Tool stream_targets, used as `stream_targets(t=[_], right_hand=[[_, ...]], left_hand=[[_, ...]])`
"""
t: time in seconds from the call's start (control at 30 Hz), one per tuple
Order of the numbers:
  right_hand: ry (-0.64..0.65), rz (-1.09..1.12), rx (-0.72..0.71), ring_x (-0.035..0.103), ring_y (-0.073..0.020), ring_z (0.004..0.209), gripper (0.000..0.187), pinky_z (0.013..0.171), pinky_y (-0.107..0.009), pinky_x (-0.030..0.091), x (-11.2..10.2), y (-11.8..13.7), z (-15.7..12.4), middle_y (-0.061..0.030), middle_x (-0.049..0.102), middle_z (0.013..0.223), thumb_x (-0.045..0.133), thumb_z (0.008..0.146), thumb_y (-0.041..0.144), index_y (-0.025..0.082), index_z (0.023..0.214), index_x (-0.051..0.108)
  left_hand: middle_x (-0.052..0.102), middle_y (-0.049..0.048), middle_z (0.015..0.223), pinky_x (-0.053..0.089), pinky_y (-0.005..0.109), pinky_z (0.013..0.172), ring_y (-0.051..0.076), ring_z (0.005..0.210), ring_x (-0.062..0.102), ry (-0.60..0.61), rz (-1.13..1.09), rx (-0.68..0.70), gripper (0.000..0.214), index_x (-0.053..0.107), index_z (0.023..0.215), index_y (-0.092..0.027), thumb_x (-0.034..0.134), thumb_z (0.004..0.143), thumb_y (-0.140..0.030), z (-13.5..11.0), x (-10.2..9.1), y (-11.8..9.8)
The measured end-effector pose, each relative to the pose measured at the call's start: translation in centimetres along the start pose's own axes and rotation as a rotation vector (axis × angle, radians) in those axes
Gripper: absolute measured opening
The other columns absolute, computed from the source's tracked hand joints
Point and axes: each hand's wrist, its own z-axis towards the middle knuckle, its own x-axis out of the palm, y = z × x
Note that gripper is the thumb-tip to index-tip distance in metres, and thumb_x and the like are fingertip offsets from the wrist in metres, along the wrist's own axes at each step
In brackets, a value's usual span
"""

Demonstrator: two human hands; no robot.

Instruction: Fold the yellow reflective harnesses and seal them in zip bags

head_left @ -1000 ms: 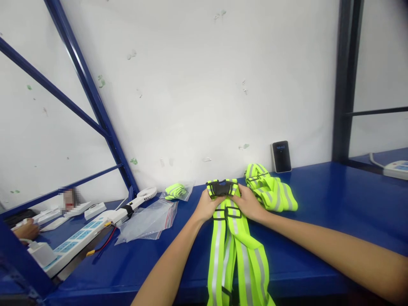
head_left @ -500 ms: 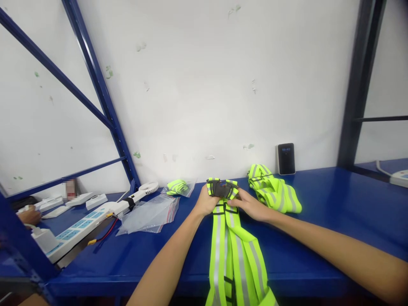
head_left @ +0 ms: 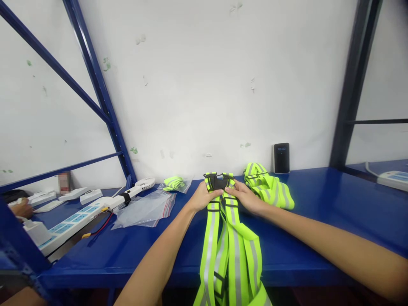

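A black side-release buckle (head_left: 219,182) on neon yellow-green reflective straps (head_left: 236,238) is held up over the table. My left hand (head_left: 202,196) is closed on its left end, thumb in front. From the right, my right hand (head_left: 245,196) grips the other end, its thumb close to the left one. The two buckle halves look joined in a level line; fingers behind them are hidden. Below my hands the straps, with silver stripes and black sliders, hang down past the table's front edge.
Another bundle of reflective straps (head_left: 270,187) lies right of my hands, before a black device (head_left: 281,158). Leftward are clear zip bags (head_left: 145,208), a bagged strap bundle (head_left: 174,183), a white handheld fan (head_left: 145,184) and a power strip (head_left: 75,221). Another person's hand (head_left: 23,209) shows far left.
The buckle has gone from tilted and partly covered to level and facing me. Both thumbs now press on its front, and the straps below hang a little farther apart.
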Motion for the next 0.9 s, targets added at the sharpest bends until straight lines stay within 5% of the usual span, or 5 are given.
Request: stream_targets(t=[0.17, 0.43, 0.7, 0.9], right_hand=[[-0.054, -0.057, -0.039, 0.064, -0.0226, 0.086, 0.042, 0.079, -0.037, 0.05, 0.0, 0.1, 0.2, -0.0041, 0.07, 0.093, 0.071, 0.074, 0.039, 0.02, 0.109, 0.059], [-0.163, -0.404, -0.067, 0.046, -0.0127, 0.056, 0.03, 0.052, -0.025, 0.038, -0.6, 0.5, 0.2, 0.0042, 0.052, 0.066, 0.061, 0.081, 0.043, 0.018, 0.094, 0.052], [-0.179, -0.696, -0.211, 0.047, -0.0147, 0.06, 0.019, 0.057, -0.027, 0.038, -1.3, -0.5, -0.2, 0.0031, 0.054, 0.068, 0.055, 0.088, 0.036, 0.019, 0.096, 0.052], [-0.237, -0.707, -0.236, 0.051, -0.0164, 0.064, 0.015, 0.064, -0.03, 0.042, -1.4, -0.4, 0.0, 0.0007, 0.059, 0.074, 0.057, 0.086, 0.034, 0.019, 0.089, 0.055]], left_hand=[[0.069, 0.0062, 0.097, 0.048, 0.031, 0.078, 0.019, 0.083, 0.063, -0.159, -0.151, -0.206, 0.047, 0.058, 0.117, -0.013, 0.063, 0.07, -0.018, 0.0, 0.1, 0.8], [0.071, 0.0091, 0.088, 0.05, 0.034, 0.078, 0.022, 0.08, 0.067, -0.244, -0.352, -0.22, 0.049, 0.065, 0.097, -0.01, 0.084, 0.055, -0.024, 0.4, 0.7, 1.7], [0.073, 0.0109, 0.082, 0.05, 0.035, 0.074, 0.024, 0.075, 0.068, -0.225, -0.332, -0.262, 0.051, 0.069, 0.095, -0.008, 0.085, 0.057, -0.037, 0.1, 1.5, 2.1], [0.072, 0.009, 0.091, 0.05, 0.033, 0.073, 0.022, 0.076, 0.068, -0.256, -0.388, -0.231, 0.048, 0.063, 0.107, -0.012, 0.073, 0.072, -0.044, 0.1, 2.4, 1.4]])
